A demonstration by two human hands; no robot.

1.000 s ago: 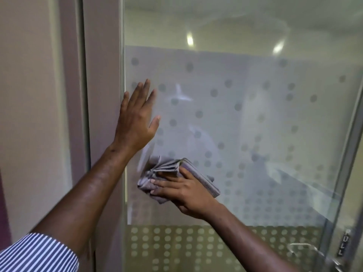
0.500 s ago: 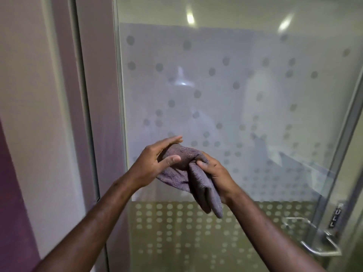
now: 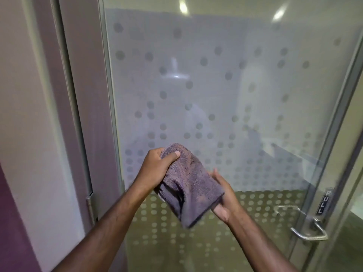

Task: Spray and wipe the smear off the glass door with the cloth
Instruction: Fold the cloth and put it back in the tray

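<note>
1. Fingers (image 3: 157, 154) of the left hand (image 3: 155, 169) curl round the top of a purple-grey cloth (image 3: 188, 185), thumb pressed over its upper fold.
2. Right hand (image 3: 222, 195) cups the cloth's lower right edge from beneath; whether its fingers pinch the fabric is hidden by the cloth.
3. Cloth hangs bunched between both hands, off the glass door (image 3: 235, 95).
4. Frosted, dotted glass shows hazy patches; no distinct smear can be picked out.
5. No spray bottle is in view.
6. Judgement: wiping is paused while the cloth is refolded; a final pass may remain.
7. A metal handle (image 3: 308, 226) sits lower right.
</note>
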